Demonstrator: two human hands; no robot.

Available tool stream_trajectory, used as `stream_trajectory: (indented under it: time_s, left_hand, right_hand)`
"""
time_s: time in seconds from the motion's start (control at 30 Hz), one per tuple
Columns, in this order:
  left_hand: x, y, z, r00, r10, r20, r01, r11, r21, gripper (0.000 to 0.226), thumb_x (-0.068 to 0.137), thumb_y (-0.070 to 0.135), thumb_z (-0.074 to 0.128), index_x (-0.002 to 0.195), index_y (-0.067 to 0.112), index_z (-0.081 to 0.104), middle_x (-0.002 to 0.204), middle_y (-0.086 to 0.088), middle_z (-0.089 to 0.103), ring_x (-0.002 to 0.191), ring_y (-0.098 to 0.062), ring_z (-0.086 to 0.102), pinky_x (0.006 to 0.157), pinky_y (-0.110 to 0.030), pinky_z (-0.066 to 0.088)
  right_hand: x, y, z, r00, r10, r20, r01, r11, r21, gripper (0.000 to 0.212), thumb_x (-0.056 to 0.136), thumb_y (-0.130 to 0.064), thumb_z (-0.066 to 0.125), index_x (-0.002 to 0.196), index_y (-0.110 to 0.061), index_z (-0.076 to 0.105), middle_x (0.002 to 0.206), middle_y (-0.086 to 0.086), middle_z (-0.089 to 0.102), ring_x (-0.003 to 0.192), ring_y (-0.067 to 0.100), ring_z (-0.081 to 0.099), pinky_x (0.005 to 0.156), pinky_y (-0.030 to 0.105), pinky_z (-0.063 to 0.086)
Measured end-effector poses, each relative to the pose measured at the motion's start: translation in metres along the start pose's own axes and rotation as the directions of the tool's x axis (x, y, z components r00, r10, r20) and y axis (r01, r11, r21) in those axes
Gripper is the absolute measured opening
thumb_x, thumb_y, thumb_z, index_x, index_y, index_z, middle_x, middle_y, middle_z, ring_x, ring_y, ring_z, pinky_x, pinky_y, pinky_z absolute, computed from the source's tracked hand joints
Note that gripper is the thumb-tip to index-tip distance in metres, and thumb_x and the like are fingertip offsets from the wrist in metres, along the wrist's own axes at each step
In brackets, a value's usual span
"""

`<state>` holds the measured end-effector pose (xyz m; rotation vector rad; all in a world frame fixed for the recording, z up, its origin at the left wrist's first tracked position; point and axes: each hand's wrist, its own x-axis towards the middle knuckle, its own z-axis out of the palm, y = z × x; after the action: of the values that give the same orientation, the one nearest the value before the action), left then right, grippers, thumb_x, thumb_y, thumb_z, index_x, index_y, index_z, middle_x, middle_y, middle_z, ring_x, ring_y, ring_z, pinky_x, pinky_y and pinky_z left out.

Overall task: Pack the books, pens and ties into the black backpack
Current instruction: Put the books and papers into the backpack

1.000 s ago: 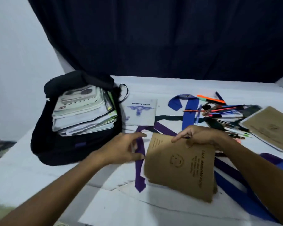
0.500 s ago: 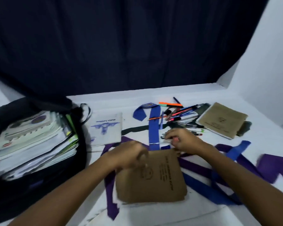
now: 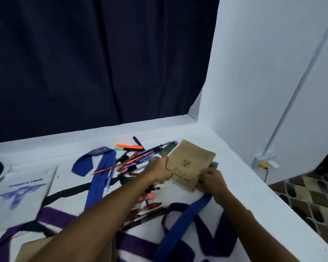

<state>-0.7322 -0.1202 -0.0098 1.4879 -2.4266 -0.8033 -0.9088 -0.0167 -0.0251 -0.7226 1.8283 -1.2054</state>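
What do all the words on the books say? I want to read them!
Nothing can be read for sure.
Brown paper-covered exercise book: a small emblem and printed lines, too blurred to read.
White booklet with blue drawing: a blue title, upside down and blurred.
Blue tie's badge: too small.

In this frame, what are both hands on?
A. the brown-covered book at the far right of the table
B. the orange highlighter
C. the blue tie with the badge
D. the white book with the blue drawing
A: the left hand grips the left edge of the brown-covered book and the right hand holds its near right corner; the white book, the orange highlighter and the blue tie lie untouched.
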Motion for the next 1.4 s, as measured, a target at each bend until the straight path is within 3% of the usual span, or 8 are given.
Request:
stream_trajectory:
  time_s: [0.23,0.4,0.63,0.8,0.9,1.13,1.27,1.4]
  left_hand:
    - [0.012,-0.001,0.02,0.994,-0.095,-0.051,0.099,0.991,0.091,0.05,0.08,0.044,0.064,0.123,0.022,0.048,0.126,-0.007,0.054,0.117,-0.029,0.039,0.092,-0.045,0.045]
    - [0.006,0.0,0.019,0.994,-0.102,-0.044,0.103,0.994,0.026,0.057,0.086,0.039,0.065,0.136,0.019,0.046,0.127,-0.008,0.053,0.124,-0.026,0.036,0.096,-0.039,0.045]
    - [-0.011,-0.014,-0.004,0.999,-0.012,0.043,0.011,0.999,0.042,0.063,0.087,0.045,0.064,0.143,0.03,0.04,0.134,-0.01,0.043,0.127,-0.03,0.041,0.107,-0.046,0.04]
    - [-0.053,-0.038,-0.05,0.965,0.189,-0.18,-0.182,0.982,0.056,0.051,0.095,0.034,0.058,0.143,0.026,0.043,0.139,-0.003,0.044,0.132,-0.02,0.032,0.108,-0.045,0.035]
    - [-0.09,-0.067,-0.082,0.885,0.297,-0.357,-0.264,0.954,0.14,0.05,0.092,0.04,0.052,0.137,0.018,0.051,0.135,-0.003,0.052,0.126,-0.018,0.037,0.105,-0.044,0.037]
    - [-0.203,-0.162,-0.116,0.843,0.438,-0.313,-0.278,0.852,0.444,0.054,0.085,0.055,0.058,0.126,0.019,0.063,0.139,-0.009,0.05,0.13,-0.03,0.04,0.106,-0.047,0.038]
    - [-0.264,-0.205,-0.098,0.89,0.395,-0.226,-0.274,0.861,0.428,0.061,0.079,0.062,0.067,0.124,0.021,0.062,0.139,-0.008,0.048,0.13,-0.026,0.04,0.106,-0.041,0.039]
    - [-0.304,-0.23,-0.075,0.94,0.301,-0.162,-0.222,0.898,0.381,0.071,0.077,0.071,0.063,0.13,0.023,0.058,0.14,-0.006,0.049,0.125,-0.021,0.047,0.103,-0.038,0.042]
  right_hand:
    - [0.014,-0.002,0.011,0.995,0.065,0.072,-0.082,0.962,0.259,0.023,0.093,-0.004,0.049,0.114,-0.009,0.056,0.097,0.015,0.06,0.062,0.02,0.05,0.044,0.025,0.039]
    - [0.009,-0.013,0.025,0.989,0.04,0.144,-0.09,0.93,0.357,0.022,0.091,-0.001,0.051,0.11,-0.01,0.058,0.109,0.005,0.064,0.095,0.021,0.061,0.075,0.037,0.057]
    - [0.003,-0.019,0.037,1.0,0.002,0.002,-0.003,0.896,0.443,0.037,0.091,0.012,0.045,0.121,-0.008,0.054,0.105,0.005,0.062,0.09,0.024,0.064,0.058,0.031,0.059]
    - [-0.019,-0.035,0.042,0.989,-0.139,-0.051,0.147,0.877,0.458,0.059,0.086,0.02,0.044,0.139,-0.005,0.045,0.118,0.005,0.055,0.091,0.025,0.064,0.058,0.028,0.06]
    - [-0.038,-0.051,0.058,0.972,-0.213,0.096,0.171,0.928,0.333,0.056,0.085,0.018,0.045,0.133,-0.009,0.053,0.116,0.005,0.057,0.089,0.023,0.066,0.058,0.029,0.06]
    - [-0.075,-0.051,0.141,0.656,-0.057,0.753,0.222,0.968,-0.12,0.055,0.072,0.02,0.042,0.1,-0.013,0.076,0.091,-0.001,0.072,0.073,0.021,0.063,0.05,0.027,0.042]
    - [-0.107,-0.049,0.184,0.397,0.068,0.915,0.418,0.875,-0.246,0.052,0.058,0.007,0.05,0.092,-0.021,0.078,0.101,-0.01,0.071,0.084,0.003,0.063,0.061,0.015,0.046]
    - [-0.127,-0.053,0.208,0.324,0.135,0.936,0.704,0.627,-0.334,0.052,0.067,0.005,0.048,0.091,-0.032,0.077,0.101,-0.011,0.069,0.094,0.015,0.064,0.074,0.036,0.052]
